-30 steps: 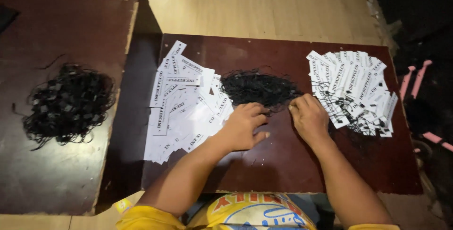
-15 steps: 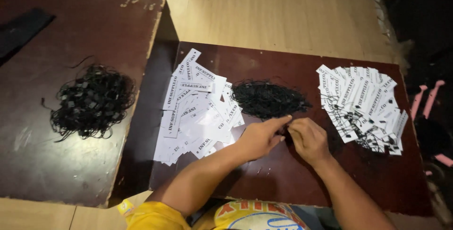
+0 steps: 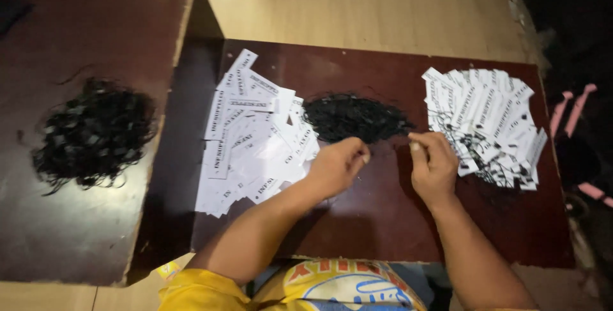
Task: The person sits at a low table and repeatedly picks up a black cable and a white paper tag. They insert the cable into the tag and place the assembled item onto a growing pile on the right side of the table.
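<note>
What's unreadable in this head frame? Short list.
- Head view: whatever the left hand and right hand pinch is too small and hidden by curled fingers.
- Small black pile of thin loops: single pieces blur together.
- Pink-handled items at the right edge: lost in darkness.
- Larger black tangled heap: material unclear.

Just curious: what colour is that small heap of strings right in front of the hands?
Black, on the dark red-brown table, seen from the head camera.

I'm looking at two piles of white paper tags [image 3: 255, 135] [image 3: 488, 116], two heaps of black loops [image 3: 354, 117] [image 3: 92, 133], and two dark tables [image 3: 383, 221] [image 3: 70, 234].
</note>
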